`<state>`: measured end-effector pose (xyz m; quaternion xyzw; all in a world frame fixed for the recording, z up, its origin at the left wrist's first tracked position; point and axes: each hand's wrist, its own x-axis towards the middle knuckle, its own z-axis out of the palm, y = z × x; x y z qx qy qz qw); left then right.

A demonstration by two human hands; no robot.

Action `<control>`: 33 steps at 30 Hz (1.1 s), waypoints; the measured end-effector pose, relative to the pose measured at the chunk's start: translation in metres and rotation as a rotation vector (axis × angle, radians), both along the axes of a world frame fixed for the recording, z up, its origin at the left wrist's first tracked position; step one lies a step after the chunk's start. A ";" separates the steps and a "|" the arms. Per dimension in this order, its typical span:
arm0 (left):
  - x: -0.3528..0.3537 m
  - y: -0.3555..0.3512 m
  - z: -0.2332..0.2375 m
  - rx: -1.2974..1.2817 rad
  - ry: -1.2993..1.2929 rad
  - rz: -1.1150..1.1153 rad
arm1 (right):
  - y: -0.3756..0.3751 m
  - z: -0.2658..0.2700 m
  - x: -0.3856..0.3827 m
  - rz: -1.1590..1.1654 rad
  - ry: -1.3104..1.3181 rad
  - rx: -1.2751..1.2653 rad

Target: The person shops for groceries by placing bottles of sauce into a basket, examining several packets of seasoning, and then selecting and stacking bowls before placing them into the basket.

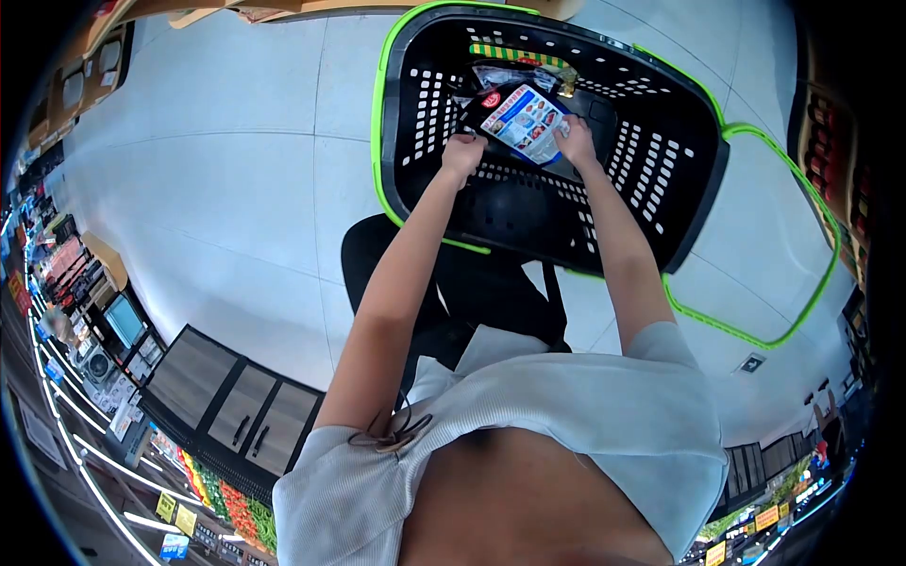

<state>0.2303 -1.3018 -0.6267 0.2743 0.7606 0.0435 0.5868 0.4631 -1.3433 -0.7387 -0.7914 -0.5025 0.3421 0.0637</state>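
Observation:
Both of my hands reach into a black basket with a green rim [379,123]. Between them lies a flat package [525,123] with a white and blue printed label and small pictures. My right hand [576,143] has its fingers on the package's right edge. Beside the package's lower left, my left hand [463,154] is closed; what it holds, if anything, is hidden. Past the package, near the basket's far wall, are a clear plastic wrapper [514,77] and a green and yellow striped packet [517,56].
The basket's green handle [835,226] hangs out to the right over the pale tiled floor [236,141]. A cabinet with wood-look doors [236,406] stands at the lower left, near vegetable displays [236,509]. Wooden shelving [104,71] lines the upper left.

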 end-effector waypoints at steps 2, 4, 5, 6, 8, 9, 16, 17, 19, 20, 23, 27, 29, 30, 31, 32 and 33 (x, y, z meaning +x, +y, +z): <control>0.003 0.012 -0.024 -0.067 0.022 -0.076 | 0.021 -0.015 -0.006 -0.012 -0.072 -0.045; -0.003 0.018 -0.067 -0.050 0.142 -0.140 | 0.031 -0.033 -0.009 0.058 -0.178 -0.090; -0.005 0.017 -0.080 -0.030 0.149 -0.161 | 0.034 -0.039 -0.006 0.062 -0.125 -0.112; -0.003 0.017 -0.083 -0.072 0.107 -0.116 | 0.033 -0.042 -0.003 0.107 -0.193 -0.043; 0.006 0.016 -0.078 -0.113 0.042 -0.088 | 0.030 -0.034 0.000 0.201 -0.067 0.067; 0.007 0.017 -0.077 -0.194 -0.043 -0.133 | 0.033 -0.016 -0.003 0.357 0.038 -0.036; 0.040 -0.044 0.076 0.118 -0.512 0.170 | -0.039 0.199 -0.096 0.406 -0.031 0.141; 0.035 -0.051 0.103 0.027 -0.452 0.303 | -0.044 0.234 -0.100 0.421 0.014 0.259; -0.001 -0.060 0.173 -0.110 -0.603 0.376 | -0.050 0.315 -0.104 0.456 0.181 0.348; -0.020 -0.066 0.207 -0.125 -0.677 0.417 | -0.050 0.355 -0.107 0.504 0.279 0.422; -0.071 -0.077 0.313 -0.021 -0.761 0.441 | -0.044 0.460 -0.118 0.278 0.731 0.118; -0.158 -0.079 0.439 0.116 -0.713 0.331 | -0.015 0.573 -0.132 0.204 0.365 0.431; -0.200 -0.082 0.472 0.163 -0.863 0.329 | -0.011 0.583 -0.143 0.214 0.624 0.356; -0.203 -0.077 0.472 0.087 -0.939 0.349 | -0.006 0.572 -0.137 0.240 0.795 0.227; -0.204 -0.074 0.482 0.086 -0.999 0.364 | -0.005 0.572 -0.148 0.283 1.030 0.114; -0.209 -0.079 0.496 0.091 -1.058 0.381 | -0.014 0.588 -0.150 0.286 1.150 -0.145; -0.206 -0.082 0.495 0.127 -1.128 0.436 | -0.024 0.585 -0.154 0.114 1.413 -0.311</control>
